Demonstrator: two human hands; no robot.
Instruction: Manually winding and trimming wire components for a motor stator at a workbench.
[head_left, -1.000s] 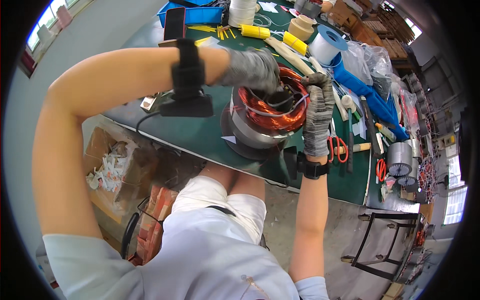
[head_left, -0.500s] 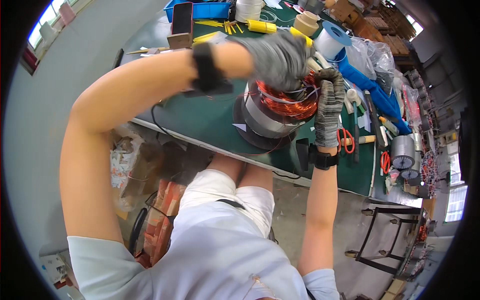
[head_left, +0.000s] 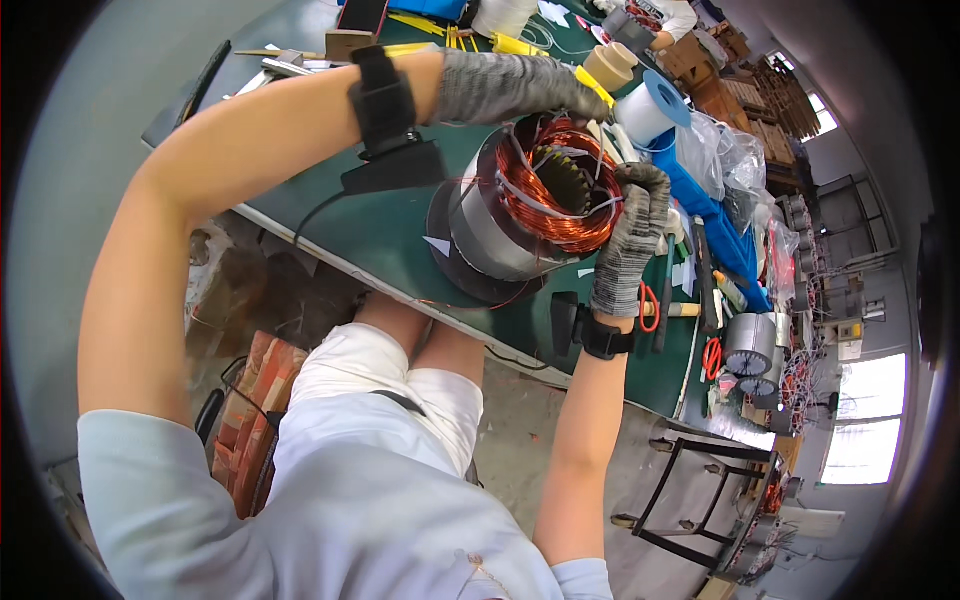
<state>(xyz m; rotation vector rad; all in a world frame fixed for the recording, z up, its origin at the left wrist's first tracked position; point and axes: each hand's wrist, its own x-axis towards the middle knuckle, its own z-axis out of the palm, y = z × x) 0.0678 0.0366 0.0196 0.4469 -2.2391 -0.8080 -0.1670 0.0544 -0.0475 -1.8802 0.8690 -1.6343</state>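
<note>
A motor stator (head_left: 520, 215) with copper windings stood on the green table (head_left: 340, 225), its bore axis tilted up toward the person. The gloved left hand (head_left: 515, 88) reached over its far rim, fingers curled onto the coils. The gloved right hand (head_left: 630, 240) gripped the near right rim, just as close. Scissors (head_left: 648, 305) lay just beside it.

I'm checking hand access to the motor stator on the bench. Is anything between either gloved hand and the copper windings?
Nothing visible is. The right hand already rests on the near right rim of the copper windings, and the left hand reaches over the stator to its far rim. White ties cross the windings but do not block either hand.
</note>
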